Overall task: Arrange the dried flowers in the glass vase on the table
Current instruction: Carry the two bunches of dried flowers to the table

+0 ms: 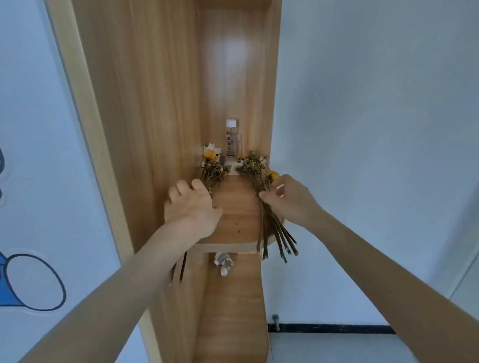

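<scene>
Two bunches of dried flowers lie on a wooden shelf [236, 222] in a tall niche. My left hand [191, 208] covers the stems of the left bunch [213, 170], fingers curled over them; its stem ends stick out below the shelf edge. My right hand [287, 198] pinches the stems of the right bunch [252, 164], whose cut ends hang past the shelf's front edge. Both bunches have yellow heads and dry green-brown sprigs. No glass vase or table is in view.
A clear bottle [232, 139] with a white cap stands at the back of the shelf. A small bottle [224, 263] lies on the lower shelf just under the edge. Wooden niche walls [148, 130] close in left and right; white walls flank them.
</scene>
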`<state>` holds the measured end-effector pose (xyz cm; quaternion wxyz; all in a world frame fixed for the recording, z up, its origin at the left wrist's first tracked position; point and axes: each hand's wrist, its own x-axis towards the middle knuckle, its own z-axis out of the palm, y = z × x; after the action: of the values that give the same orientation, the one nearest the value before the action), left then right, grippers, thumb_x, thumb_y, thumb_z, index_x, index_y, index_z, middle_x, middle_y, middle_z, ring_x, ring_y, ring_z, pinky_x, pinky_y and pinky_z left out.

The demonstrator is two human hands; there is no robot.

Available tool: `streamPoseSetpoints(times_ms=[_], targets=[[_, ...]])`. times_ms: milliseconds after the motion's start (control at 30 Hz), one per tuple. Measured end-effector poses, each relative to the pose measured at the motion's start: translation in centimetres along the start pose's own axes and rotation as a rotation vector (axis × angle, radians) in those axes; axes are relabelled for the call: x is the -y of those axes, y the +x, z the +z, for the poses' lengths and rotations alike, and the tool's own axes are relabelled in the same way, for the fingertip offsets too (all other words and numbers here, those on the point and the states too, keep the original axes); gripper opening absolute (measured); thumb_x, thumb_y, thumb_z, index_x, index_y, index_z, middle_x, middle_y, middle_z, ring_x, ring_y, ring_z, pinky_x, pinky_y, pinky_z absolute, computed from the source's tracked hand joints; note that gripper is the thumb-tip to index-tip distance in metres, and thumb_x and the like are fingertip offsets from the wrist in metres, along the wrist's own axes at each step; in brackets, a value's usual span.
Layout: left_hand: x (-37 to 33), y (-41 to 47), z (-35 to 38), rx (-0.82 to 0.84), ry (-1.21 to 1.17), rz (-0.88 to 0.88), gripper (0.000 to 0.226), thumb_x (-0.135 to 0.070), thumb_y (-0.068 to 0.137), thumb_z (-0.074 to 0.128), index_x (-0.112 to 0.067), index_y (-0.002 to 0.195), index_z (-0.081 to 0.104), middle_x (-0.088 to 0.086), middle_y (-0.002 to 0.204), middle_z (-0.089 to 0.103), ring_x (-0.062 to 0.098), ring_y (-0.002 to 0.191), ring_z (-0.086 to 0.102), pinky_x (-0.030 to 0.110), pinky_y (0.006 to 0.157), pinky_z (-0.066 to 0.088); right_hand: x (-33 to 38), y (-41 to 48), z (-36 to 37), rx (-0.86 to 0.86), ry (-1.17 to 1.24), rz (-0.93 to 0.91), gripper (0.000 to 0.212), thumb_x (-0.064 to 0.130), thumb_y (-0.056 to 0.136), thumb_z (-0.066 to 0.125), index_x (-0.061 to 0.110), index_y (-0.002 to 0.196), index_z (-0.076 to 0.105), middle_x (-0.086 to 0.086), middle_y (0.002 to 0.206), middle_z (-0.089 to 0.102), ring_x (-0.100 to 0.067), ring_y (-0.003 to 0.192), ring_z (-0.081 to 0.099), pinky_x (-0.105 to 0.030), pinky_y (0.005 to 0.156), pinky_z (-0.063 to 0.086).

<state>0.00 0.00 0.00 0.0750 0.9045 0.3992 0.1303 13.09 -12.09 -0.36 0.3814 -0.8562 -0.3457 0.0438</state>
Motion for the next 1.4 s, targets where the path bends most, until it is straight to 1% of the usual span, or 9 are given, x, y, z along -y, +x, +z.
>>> streamPoseSetpoints(times_ms=[67,167,300,567,767,833,1033,1233,1400], targets=[[-0.2,1.1,1.0,0.036,0.150,-0.074,0.066,-0.042,0.090,0.052,-0.002,0.135,0.024,0.020,0.141,0.030,0.034,0.130,0.027,0.040,0.102,0.032,-0.2,1.7,0.7,0.052,-0.151,0.086,0.045,0.041,0.087,0.056,0.003,0.108,0.048,-0.013,0.108,0.055,-0.031,0.105,0.052,-0.035,0.086,0.045],[-0.5,2.3,2.7,0.080,0.304,-0.110,0.077,-0.035,0.091,0.053,0.005,0.142,0.012,0.023,0.144,0.029,0.037,0.131,0.028,0.040,0.101,0.034,-0.5,3.6,2.3,0.126,-0.232,0.190,0.039,0.044,0.086,0.055,0.006,0.087,0.047,-0.012,0.090,0.053,-0.032,0.098,0.053,-0.035,0.078,0.041],[-0.6,3.6,3.8,0.108,0.367,-0.141,0.071,-0.017,0.092,0.049,0.007,0.143,0.007,0.026,0.141,0.033,0.037,0.125,0.036,0.040,0.092,0.041,-0.8,4.5,3.9,0.057,-0.262,0.239,0.046,0.031,0.083,0.059,0.001,0.116,0.046,-0.017,0.119,0.052,-0.034,0.110,0.051,-0.039,0.087,0.045],[-1.2,5.1,4.0,0.212,0.391,-0.265,0.067,-0.024,0.089,0.054,0.000,0.141,0.020,0.018,0.136,0.041,0.029,0.118,0.042,0.032,0.073,0.035,-0.4,5.6,4.1,0.054,-0.321,0.222,0.006,0.007,0.084,0.048,0.008,0.081,0.052,-0.008,0.090,0.051,-0.027,0.087,0.056,-0.032,0.070,0.044],[-1.9,5.5,3.5,0.311,0.466,-0.302,0.056,-0.031,0.090,0.049,-0.002,0.136,0.033,0.015,0.133,0.041,0.027,0.117,0.041,0.032,0.048,0.025,-0.3,5.8,4.4,0.036,-0.408,0.215,0.021,0.007,0.086,0.048,0.007,0.104,0.059,-0.009,0.099,0.056,-0.027,0.095,0.058,-0.032,0.070,0.042],[-2.0,5.6,3.6,0.320,0.437,-0.327,0.058,-0.030,0.089,0.051,-0.001,0.136,0.033,0.015,0.133,0.039,0.027,0.118,0.041,0.031,0.049,0.029,-0.2,5.8,4.4,0.043,-0.432,0.217,0.022,0.006,0.086,0.047,0.007,0.106,0.058,-0.010,0.106,0.059,-0.027,0.096,0.058,-0.032,0.070,0.041],[-1.4,6.4,3.8,0.266,0.156,-0.427,0.060,-0.014,0.083,0.060,-0.004,0.137,0.033,0.015,0.134,0.041,0.028,0.119,0.046,0.034,0.081,0.045,-0.3,6.1,4.4,0.052,-0.451,0.197,0.023,0.004,0.085,0.046,0.006,0.104,0.060,-0.010,0.108,0.060,-0.026,0.094,0.057,-0.031,0.071,0.042],[-0.9,6.3,4.3,0.231,0.110,-0.345,0.065,-0.012,0.087,0.055,-0.002,0.142,0.021,0.017,0.137,0.041,0.031,0.122,0.044,0.037,0.089,0.043,-0.7,6.3,3.6,0.035,-0.397,0.176,0.026,0.000,0.085,0.047,-0.001,0.108,0.058,-0.015,0.110,0.058,-0.022,0.081,0.048,-0.027,0.070,0.042],[-0.9,5.4,4.3,0.169,0.094,-0.225,0.065,-0.004,0.084,0.060,0.002,0.138,0.024,0.020,0.137,0.038,0.032,0.123,0.045,0.038,0.088,0.045,-1.4,5.8,2.9,0.056,-0.374,0.172,0.029,-0.006,0.084,0.048,-0.009,0.112,0.054,-0.021,0.117,0.054,-0.032,0.101,0.058,-0.027,0.070,0.043]])
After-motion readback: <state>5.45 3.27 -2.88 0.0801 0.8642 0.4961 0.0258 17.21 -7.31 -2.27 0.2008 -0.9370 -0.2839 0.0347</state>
